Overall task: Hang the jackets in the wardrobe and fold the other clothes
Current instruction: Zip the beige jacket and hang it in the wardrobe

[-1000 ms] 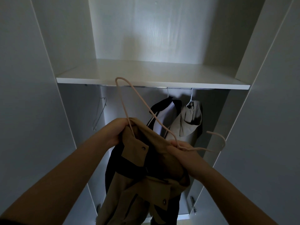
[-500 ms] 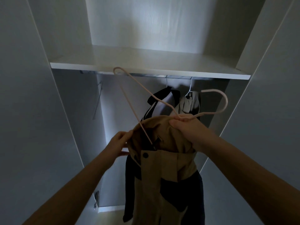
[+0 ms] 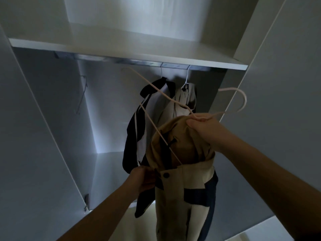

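Pinching pink hanger (image 3: 245,101) against tan jacket (image 3: 182,197), right hand (image 3: 206,129) fingers; left hand (image 3: 142,180) fingers gripping the jacket's front edge.

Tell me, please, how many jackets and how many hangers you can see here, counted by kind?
Jackets: 3 (held tan-and-navy jacket; hung black-and-white jacket; hung grey jacket)
Hangers: 4 (held pink hanger; first white hanger; second white hanger; empty dark hanger at left)
Total: 7
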`<state>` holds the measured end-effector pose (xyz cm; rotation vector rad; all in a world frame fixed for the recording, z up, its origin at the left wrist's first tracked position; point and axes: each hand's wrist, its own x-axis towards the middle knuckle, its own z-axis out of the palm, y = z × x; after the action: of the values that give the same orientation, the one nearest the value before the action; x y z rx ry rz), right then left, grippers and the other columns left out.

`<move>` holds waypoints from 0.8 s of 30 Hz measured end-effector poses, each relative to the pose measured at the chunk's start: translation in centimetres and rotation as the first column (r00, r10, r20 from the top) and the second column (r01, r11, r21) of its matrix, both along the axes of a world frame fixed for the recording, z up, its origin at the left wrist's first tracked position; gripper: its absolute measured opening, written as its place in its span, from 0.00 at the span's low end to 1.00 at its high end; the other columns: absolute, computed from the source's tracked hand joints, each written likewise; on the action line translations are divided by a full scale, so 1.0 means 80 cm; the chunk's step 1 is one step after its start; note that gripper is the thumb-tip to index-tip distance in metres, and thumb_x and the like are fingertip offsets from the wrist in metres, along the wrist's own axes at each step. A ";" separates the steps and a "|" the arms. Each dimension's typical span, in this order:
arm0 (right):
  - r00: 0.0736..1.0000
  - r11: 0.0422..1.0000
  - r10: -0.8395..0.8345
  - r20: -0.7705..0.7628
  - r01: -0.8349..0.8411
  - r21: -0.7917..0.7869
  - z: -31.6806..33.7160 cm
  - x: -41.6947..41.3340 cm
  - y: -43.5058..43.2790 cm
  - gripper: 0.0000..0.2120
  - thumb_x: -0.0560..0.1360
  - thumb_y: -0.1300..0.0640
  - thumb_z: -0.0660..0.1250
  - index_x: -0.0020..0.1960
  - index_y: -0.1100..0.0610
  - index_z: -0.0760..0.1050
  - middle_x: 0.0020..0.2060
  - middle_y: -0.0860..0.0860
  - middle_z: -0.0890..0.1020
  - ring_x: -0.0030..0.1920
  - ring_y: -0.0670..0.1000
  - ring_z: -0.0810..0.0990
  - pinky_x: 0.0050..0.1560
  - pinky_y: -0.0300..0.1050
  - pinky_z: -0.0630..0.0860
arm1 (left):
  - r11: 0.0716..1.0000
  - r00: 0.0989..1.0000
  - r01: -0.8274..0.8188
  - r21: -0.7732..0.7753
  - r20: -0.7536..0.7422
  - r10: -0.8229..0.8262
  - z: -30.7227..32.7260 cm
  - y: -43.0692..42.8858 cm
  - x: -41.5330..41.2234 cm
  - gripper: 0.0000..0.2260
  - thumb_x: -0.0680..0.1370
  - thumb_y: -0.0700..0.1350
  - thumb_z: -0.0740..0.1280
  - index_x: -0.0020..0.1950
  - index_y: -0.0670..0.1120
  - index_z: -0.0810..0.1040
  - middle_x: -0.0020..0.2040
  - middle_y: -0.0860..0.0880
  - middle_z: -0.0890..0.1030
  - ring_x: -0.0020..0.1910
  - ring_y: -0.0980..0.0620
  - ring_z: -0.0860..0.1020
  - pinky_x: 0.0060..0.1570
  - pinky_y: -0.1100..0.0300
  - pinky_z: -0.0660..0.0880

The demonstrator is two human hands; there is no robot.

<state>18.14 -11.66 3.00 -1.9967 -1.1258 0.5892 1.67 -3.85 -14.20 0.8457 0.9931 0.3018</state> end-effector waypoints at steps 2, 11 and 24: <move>0.999 0.999 -0.046 -0.006 0.046 0.016 0.002 0.006 -0.005 0.09 0.81 0.57 0.59 0.52 0.59 0.77 0.39 0.48 0.77 0.40 0.45 0.76 0.41 0.36 0.74 | 0.989 0.990 0.143 -0.047 0.013 -0.143 -0.009 -0.016 0.011 0.09 0.80 0.33 0.57 0.43 0.38 0.75 0.40 0.40 0.76 0.38 0.43 0.76 0.44 0.51 0.75; 0.994 0.992 -0.097 -0.040 0.100 0.080 0.005 0.013 -0.016 0.10 0.80 0.57 0.60 0.44 0.48 0.76 0.43 0.49 0.79 0.45 0.49 0.78 0.44 0.41 0.74 | 0.685 0.791 0.606 0.404 -0.220 -0.571 -0.041 -0.046 0.031 0.05 0.78 0.45 0.67 0.42 0.49 0.77 0.38 0.51 0.79 0.37 0.57 0.79 0.38 0.67 0.77; 0.967 0.982 -0.150 -0.206 0.170 0.086 0.004 0.021 -0.022 0.09 0.79 0.59 0.63 0.45 0.48 0.79 0.51 0.55 0.81 0.53 0.56 0.79 0.57 0.51 0.77 | 0.609 0.824 0.534 0.586 -0.200 -0.530 -0.059 -0.042 -0.021 0.08 0.80 0.42 0.62 0.41 0.45 0.76 0.36 0.51 0.76 0.37 0.56 0.74 0.41 0.65 0.70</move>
<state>19.84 -13.40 3.31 -1.8733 -0.8482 0.6184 -0.02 -7.23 -18.96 1.7178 0.5837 0.0977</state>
